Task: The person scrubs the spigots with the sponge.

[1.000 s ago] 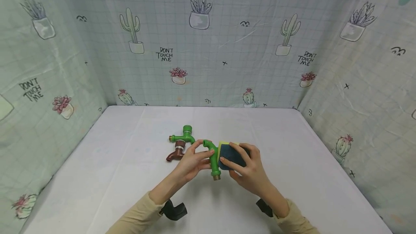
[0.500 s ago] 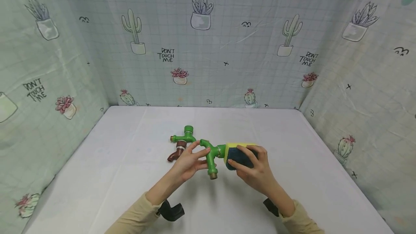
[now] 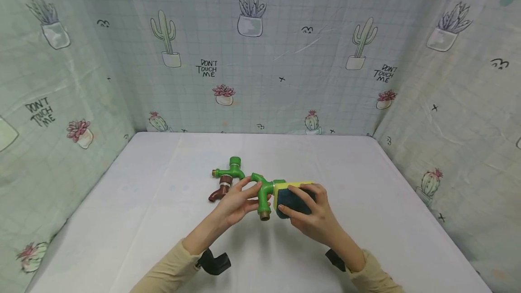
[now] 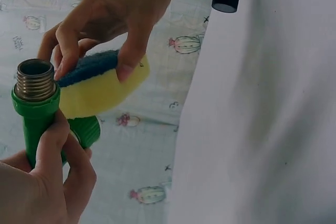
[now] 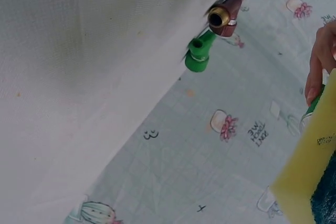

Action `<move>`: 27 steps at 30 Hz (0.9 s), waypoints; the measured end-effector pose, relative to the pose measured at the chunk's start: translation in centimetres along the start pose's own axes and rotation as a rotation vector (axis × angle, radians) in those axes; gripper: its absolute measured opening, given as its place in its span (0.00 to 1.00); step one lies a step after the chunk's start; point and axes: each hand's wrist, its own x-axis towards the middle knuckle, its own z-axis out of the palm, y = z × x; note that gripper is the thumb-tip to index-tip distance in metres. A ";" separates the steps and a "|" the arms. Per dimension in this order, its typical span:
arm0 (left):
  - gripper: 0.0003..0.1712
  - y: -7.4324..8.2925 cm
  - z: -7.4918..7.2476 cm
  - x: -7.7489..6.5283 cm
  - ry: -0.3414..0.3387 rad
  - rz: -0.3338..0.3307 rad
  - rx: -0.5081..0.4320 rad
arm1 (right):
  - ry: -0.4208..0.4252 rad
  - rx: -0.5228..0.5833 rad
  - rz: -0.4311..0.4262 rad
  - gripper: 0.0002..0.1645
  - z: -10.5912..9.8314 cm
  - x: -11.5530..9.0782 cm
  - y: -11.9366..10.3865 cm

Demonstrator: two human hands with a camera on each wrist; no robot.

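My left hand [image 3: 239, 203] holds a green faucet [image 3: 264, 190] up above the table, fingers and thumb around its body. Its brass threaded inlet [image 4: 35, 85] faces the camera in the left wrist view, and the faucet's knob [image 4: 86, 129] sticks out to the side. A yellow sponge [image 3: 294, 202] with a dark blue scouring layer is gripped by my right hand [image 3: 317, 216]. The yellow side lies against the knob, partly covering it in the head view. In the right wrist view, only the sponge [image 5: 302, 184] and some left-hand fingers show; the right hand is out of frame.
Behind the left hand on the white table [image 3: 183, 220] lie another green faucet [image 3: 228, 173] and a brown faucet [image 3: 221, 189]. Patterned cloth [image 3: 260, 58] walls the back and sides. Black wrist devices [image 3: 215, 263] hang under both forearms.
The sponge slid right, uncovering the knob, then came back left over it and a little lower. The left hand and its faucet shifted slightly left, the faucet turning a little.
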 end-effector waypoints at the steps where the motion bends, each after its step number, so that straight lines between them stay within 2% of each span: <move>1: 0.37 0.0 -0.1 -0.1 -0.006 0.001 0.019 | -0.008 0.008 0.010 0.14 -0.1 0.1 0.0; 9: 0.35 -0.3 -0.7 -0.4 -0.101 0.063 0.228 | -0.111 0.146 0.194 0.18 -1.3 1.1 0.3; 13: 0.31 -0.2 -0.6 -0.6 -0.130 0.095 0.270 | -0.159 0.194 0.261 0.19 -1.5 1.5 0.7; 19: 0.26 -0.2 -0.3 -1.1 -0.185 0.156 0.363 | -0.250 0.298 0.408 0.20 -1.6 2.0 1.3; 23: 0.26 -0.4 0.0 -1.3 -0.198 0.162 0.354 | -0.264 0.324 0.448 0.26 -1.7 2.4 1.5; 27: 0.26 -0.6 0.2 -1.3 -0.178 0.156 0.299 | -0.243 0.288 0.423 0.23 -1.9 2.5 1.2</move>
